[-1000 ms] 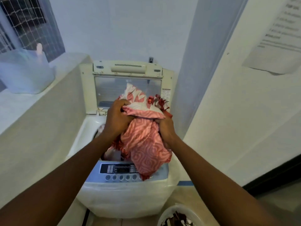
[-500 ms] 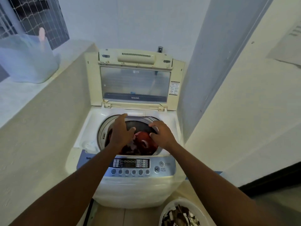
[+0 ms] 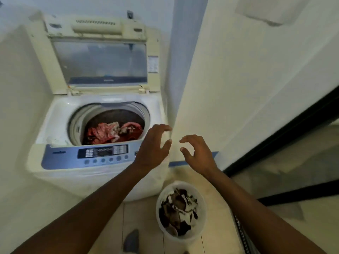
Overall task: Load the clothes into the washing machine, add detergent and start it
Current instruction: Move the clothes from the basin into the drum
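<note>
A white top-loading washing machine [image 3: 55,114] stands at the left with its lid [image 3: 99,57] raised. Red and pink patterned clothes [image 3: 111,132] lie inside the drum. A blue control panel [image 3: 73,156] runs along the machine's front edge. My left hand [image 3: 153,147] hovers over the machine's front right corner, fingers spread and empty. My right hand [image 3: 199,153] is just right of it, off the machine, also empty with curled fingers apart. On the floor below them stands a white bucket [image 3: 200,197] holding dark brown and white clothes [image 3: 178,209].
A cream wall [image 3: 238,88] rises right of the machine, with a dark-framed door [image 3: 275,136] further right. A low wall [image 3: 16,107] hems the machine on the left. A paper sheet [image 3: 271,10] hangs on the wall above. The floor is pale tile [image 3: 146,226].
The pink cloth has gone from both hands into the drum. Both hands have left the drum and moved right, toward the bucket. The view has tilted down and right.
</note>
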